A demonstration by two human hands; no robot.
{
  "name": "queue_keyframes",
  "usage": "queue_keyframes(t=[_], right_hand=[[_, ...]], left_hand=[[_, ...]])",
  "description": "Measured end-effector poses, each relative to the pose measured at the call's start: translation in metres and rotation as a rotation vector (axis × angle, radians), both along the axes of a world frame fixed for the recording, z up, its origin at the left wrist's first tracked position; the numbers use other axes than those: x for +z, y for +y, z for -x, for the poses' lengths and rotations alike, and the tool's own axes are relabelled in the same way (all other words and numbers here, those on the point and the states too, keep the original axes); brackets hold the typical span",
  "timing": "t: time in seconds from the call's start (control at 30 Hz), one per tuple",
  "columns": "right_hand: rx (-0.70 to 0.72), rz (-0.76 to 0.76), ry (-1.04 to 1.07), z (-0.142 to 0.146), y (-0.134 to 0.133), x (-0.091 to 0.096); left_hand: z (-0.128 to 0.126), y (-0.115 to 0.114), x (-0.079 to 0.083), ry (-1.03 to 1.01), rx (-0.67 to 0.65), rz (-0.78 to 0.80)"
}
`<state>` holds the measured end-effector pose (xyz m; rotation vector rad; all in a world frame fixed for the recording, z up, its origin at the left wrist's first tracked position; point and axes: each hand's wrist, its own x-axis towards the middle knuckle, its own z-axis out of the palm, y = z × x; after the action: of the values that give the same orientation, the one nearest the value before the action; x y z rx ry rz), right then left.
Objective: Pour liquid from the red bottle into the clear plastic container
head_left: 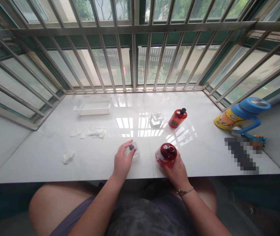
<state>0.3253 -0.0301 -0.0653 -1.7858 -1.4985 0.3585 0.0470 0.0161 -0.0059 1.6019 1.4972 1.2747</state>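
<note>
I have the left hand (pixel 121 161) pinching a black cap (pixel 131 147) and the right hand (pixel 178 170) gripping the near red bottle (pixel 167 152). It's open on top, so tipping could spill it.

At a white table (pixel 43 144), the left hand (pixel 122 163) pinches a black cap (pixel 131 147) over a small clear dish (pixel 137 152) while the right hand (pixel 178 170) grips an uncapped red bottle (pixel 168 152), with a capped red bottle (pixel 177 118), basket (pixel 94 111), crumpled tissues (pixel 93 132) and blue-and-yellow flask (pixel 232 117) farther out.
</note>
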Motion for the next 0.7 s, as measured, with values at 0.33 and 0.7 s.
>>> queue_keyframes(t=[0.33, 0.7], right_hand=[[0.012, 0.005, -0.006, -0.001, 0.001, 0.001], [0.003, -0.011, -0.008, -0.001, 0.001, 0.000]], left_hand=[[-0.006, -0.002, 0.000, 0.041, 0.063, -0.005], [0.000, -0.002, 0.014, 0.127, -0.041, 0.005]])
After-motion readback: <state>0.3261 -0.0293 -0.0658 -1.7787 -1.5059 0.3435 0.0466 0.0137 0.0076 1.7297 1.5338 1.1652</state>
